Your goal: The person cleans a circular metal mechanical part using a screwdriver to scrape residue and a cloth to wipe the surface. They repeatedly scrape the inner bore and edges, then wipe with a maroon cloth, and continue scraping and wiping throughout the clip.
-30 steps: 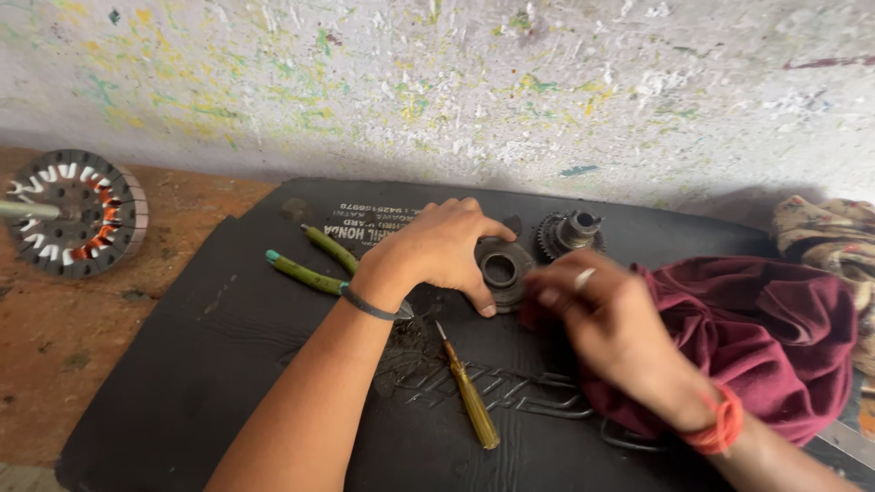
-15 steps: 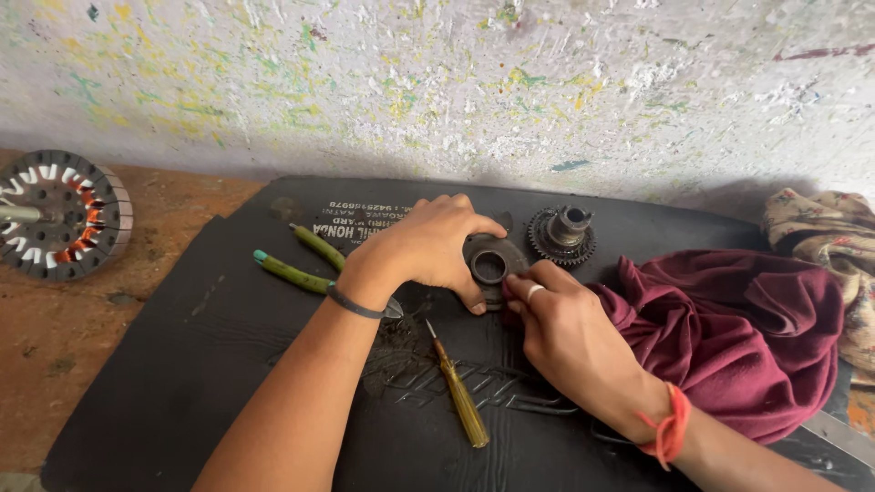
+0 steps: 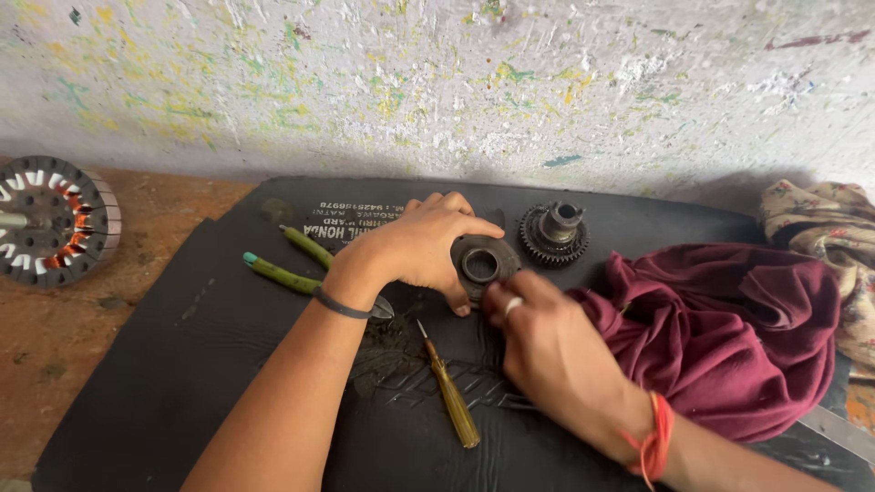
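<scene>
My left hand [image 3: 419,246] is curled over a dark round metal part with a centre hole [image 3: 483,264] and presses it down on the black rubber mat [image 3: 182,364]. My right hand [image 3: 547,342] reaches in from the right, its fingertips touching the near right edge of that round part; a ring shows on one finger. A toothed gear with a raised hub [image 3: 554,233] stands just behind and to the right of the part. Green-handled pliers [image 3: 292,264] lie partly under my left wrist.
A yellow-handled screwdriver [image 3: 448,392] lies on the mat between my forearms. A maroon cloth [image 3: 729,333] is bunched at the right, with a patterned cloth [image 3: 825,237] behind it. A wound motor stator [image 3: 50,223] sits at the far left on the brown floor. A paint-flecked wall rises behind.
My right hand has come in from the maroon cloth to the round part and now touches its edge. My left hand has stayed on the part.
</scene>
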